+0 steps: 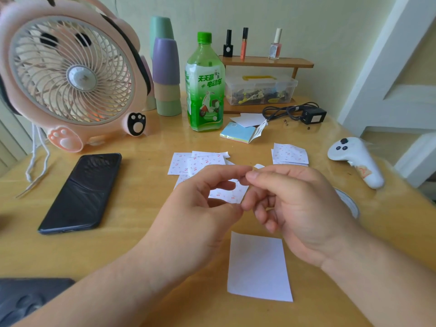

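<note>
Above the middle of the wooden table, both hands hold one small white paper square with a red cherry print. My left hand pinches its left side between thumb and forefinger. My right hand pinches the paper's top right corner with its fingertips. Behind the hands lie several more cherry-print squares, and a second small stack of cherry-print squares lies to the right. A plain white sheet lies flat on the table below the hands.
A pink fan stands at the back left, a black phone in front of it. Stacked cups, a green bottle, a coloured note pad, a shelf with a clear box, a black charger and a white controller stand around.
</note>
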A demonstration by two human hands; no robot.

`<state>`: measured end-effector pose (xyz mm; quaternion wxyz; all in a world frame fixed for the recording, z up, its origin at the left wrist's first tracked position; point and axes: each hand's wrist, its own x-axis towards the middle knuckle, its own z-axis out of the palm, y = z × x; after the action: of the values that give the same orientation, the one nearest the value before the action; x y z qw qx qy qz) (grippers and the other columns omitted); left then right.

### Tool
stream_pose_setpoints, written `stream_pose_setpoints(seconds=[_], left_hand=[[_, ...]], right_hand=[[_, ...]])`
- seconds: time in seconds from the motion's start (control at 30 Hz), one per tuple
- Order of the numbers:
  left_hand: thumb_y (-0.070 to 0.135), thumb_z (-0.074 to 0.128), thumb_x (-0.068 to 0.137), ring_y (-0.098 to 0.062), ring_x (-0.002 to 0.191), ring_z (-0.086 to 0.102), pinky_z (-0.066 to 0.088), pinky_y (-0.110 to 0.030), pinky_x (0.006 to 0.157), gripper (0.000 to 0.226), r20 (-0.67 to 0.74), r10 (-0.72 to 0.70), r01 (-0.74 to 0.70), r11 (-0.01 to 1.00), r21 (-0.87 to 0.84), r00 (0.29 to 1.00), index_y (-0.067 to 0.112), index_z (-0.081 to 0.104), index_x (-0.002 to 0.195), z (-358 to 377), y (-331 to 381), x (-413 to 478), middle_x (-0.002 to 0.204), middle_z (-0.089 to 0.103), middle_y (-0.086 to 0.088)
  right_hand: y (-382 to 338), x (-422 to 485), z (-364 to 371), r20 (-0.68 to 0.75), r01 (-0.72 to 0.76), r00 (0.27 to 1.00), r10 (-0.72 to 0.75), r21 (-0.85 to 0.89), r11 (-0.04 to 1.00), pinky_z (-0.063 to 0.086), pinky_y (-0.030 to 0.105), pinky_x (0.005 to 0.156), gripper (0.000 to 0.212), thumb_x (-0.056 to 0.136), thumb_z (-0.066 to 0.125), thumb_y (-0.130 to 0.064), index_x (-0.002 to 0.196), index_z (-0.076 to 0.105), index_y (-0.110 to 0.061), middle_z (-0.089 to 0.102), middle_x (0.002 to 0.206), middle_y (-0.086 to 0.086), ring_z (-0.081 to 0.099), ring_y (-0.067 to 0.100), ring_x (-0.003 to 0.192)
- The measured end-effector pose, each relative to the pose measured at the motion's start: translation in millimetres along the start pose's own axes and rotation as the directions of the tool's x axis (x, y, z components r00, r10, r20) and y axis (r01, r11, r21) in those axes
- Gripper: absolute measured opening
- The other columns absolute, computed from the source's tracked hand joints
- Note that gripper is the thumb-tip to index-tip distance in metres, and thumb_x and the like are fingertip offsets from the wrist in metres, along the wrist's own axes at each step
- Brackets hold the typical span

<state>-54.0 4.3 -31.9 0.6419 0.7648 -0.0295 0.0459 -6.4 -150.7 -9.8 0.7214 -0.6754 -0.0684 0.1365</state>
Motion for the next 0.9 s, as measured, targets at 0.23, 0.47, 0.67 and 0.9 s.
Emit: stream_pose_setpoints(seconds=[0.23,0.47,0.67,0.9], left_hand=[[0.015,0.064,0.071,-0.013,0.111,0.063,0.050,-0.031,0.095,0.051,0.000,0.025,-0.025,0.998,-0.053,1.000,0.045,0.074,0.112,0.6,-0.6,1.8,0.116,0.071,0.012],[0.007,0.067,0.070,-0.025,0.118,0.061,0.046,-0.045,0.108,0.050,0.020,-0.015,0.020,0.966,-0.259,1.000,0.029,0.077,0.114,1.7,-4.2,4.5,0.118,0.072,-0.005],[-0.004,0.064,0.063,-0.016,0.090,0.062,0.053,-0.029,0.076,0.045,0.087,-0.148,0.171,0.819,-0.548,0.985,0.011,0.080,0.102,3.8,-4.1,7.0,0.097,0.071,-0.005],[0.015,0.085,0.071,-0.008,0.070,0.068,0.052,-0.023,0.063,0.033,-0.121,-0.170,0.149,0.975,-0.167,0.978,0.029,0.075,0.099,-3.4,1.1,7.9,0.096,0.075,0.009]], right_hand=[[1.2,-0.2,1.8,0.009,0.033,0.999,-0.033,0.028,0.999,0.033,0.024,0.038,0.018,0.089,0.062,-0.005,0.073,0.070,-0.007,0.066,0.062,0.016,0.046,0.019,0.046],[1.9,1.2,0.7,0.015,0.048,0.999,-0.048,0.022,0.999,0.033,0.025,0.037,0.019,0.087,0.062,-0.003,0.070,0.069,-0.008,0.064,0.059,0.015,0.045,0.019,0.045],[5.9,5.0,-1.7,0.036,0.072,0.997,-0.071,-0.038,0.997,0.033,0.025,0.039,0.015,0.076,0.060,-0.011,0.062,0.062,-0.013,0.058,0.055,0.014,0.045,0.022,0.045],[-7.0,16.0,-30.0,0.098,0.134,0.991,-0.095,-0.575,0.807,0.039,0.030,0.048,0.023,0.084,0.059,-0.010,0.064,0.048,-0.009,0.056,0.059,0.013,0.049,0.019,0.051]])
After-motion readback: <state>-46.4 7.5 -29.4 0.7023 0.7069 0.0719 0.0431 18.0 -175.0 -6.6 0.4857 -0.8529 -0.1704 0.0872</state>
